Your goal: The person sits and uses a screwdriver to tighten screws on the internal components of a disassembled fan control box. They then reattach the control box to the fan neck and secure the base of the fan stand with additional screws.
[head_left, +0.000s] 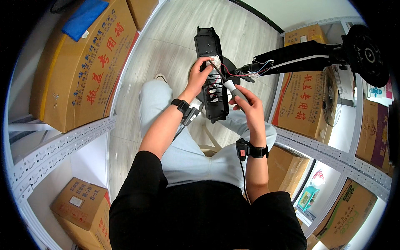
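Note:
My right hand (251, 107) is closed around the grey and white handle of a screwdriver (237, 93). Its dark shaft slants up and left to a whitish round part (216, 61) set in a long black plastic housing (206, 39). Fingers of my left hand (197, 78) are pinched together at the screwdriver's tip, against that whitish part; whatever lies between them is too small to make out. Below it in the housing is a row of pale switch pieces (214, 89). Red and blue wires (239, 75) run from the housing to a black fan column on the right.
The fan column (302, 56) reaches right to a round black fan head (368, 54). Under the housing is a round dark base (232, 66). Metal shelves with cardboard boxes (89, 62) flank both sides; a wire fan grille (332, 96) leans at right. A blue cloth (85, 18) lies on one box.

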The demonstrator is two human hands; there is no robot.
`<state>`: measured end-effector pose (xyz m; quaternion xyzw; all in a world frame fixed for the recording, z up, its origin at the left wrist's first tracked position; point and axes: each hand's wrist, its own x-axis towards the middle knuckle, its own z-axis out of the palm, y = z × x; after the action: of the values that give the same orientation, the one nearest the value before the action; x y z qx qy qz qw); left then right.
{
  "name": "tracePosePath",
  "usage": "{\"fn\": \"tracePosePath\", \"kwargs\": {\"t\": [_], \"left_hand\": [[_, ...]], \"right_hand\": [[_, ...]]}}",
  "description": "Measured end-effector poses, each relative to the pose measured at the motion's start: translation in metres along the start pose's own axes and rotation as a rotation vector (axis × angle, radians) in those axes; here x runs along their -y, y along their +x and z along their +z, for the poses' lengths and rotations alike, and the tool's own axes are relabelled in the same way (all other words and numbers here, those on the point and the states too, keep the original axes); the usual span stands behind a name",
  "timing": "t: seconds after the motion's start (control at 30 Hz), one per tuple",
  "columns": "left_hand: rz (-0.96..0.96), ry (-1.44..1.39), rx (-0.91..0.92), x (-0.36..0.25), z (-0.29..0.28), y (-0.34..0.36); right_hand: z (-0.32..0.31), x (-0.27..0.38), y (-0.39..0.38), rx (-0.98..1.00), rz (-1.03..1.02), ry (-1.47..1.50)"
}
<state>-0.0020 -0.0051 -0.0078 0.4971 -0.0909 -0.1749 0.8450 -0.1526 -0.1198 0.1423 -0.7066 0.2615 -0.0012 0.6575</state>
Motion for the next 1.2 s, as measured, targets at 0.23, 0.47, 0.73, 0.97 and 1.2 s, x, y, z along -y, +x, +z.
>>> {"fn": "tracePosePath", "kwargs": {"t": [0.23, 0.47, 0.73, 0.97, 1.2], "left_hand": [[-0.135, -0.256, 0.053, 0.003, -0.002, 0.001], [-0.094, -0.157, 0.050, 0.006, -0.002, 0.000], [-0.213, -0.426, 0.069, 0.003, -0.006, 0.004], [-0.269, -0.535, 0.074, -0.007, 0.000, 0.001], [-0.266, -0.539, 0.104, -0.007, -0.002, 0.002]], "right_hand": [[-0.003, -0.003, 0.000, 0.008, 0.051, 0.112], [-0.013, -0.008, 0.001, 0.018, 0.082, 0.258], [-0.015, -0.013, -0.007, -0.016, -0.002, 0.164], [-0.010, -0.017, -0.008, -0.007, -0.017, 0.110], [-0.009, -0.018, -0.008, -0.010, -0.015, 0.092]]}}
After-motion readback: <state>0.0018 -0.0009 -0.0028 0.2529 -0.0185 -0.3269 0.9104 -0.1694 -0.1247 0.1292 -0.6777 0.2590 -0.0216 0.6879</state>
